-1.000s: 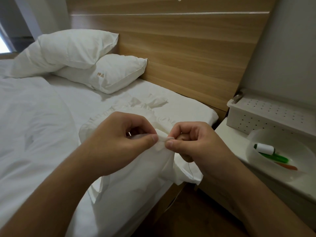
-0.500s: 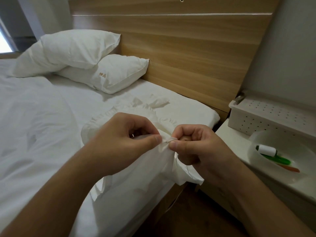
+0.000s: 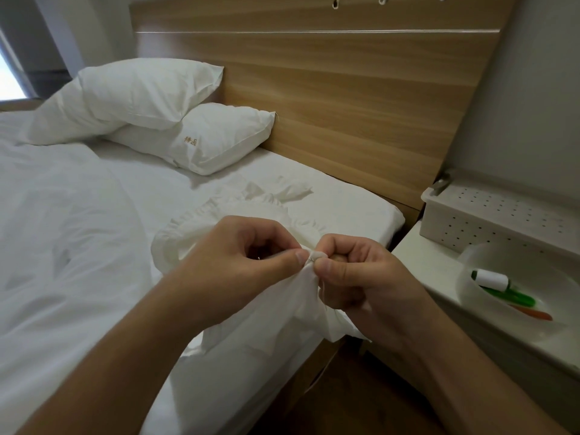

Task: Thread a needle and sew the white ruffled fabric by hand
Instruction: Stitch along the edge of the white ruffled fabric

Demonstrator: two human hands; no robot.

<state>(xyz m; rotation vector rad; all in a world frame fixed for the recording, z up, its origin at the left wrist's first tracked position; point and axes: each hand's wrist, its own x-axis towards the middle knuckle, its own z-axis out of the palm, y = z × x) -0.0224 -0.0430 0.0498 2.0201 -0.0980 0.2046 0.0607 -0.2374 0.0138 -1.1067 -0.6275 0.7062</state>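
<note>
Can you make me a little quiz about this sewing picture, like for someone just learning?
1. True or false: the left hand pinches the white ruffled fabric.
2. Where does the white spool lie? A) on the pillow B) in the white bowl C) on the floor
3. Fill in: the right hand pinches the fabric right beside the left ____.

Key: 1 true; 2 B; 3 thumb.

left hand (image 3: 248,255) pinching, right hand (image 3: 354,274) pinching, thumbs meeting
</note>
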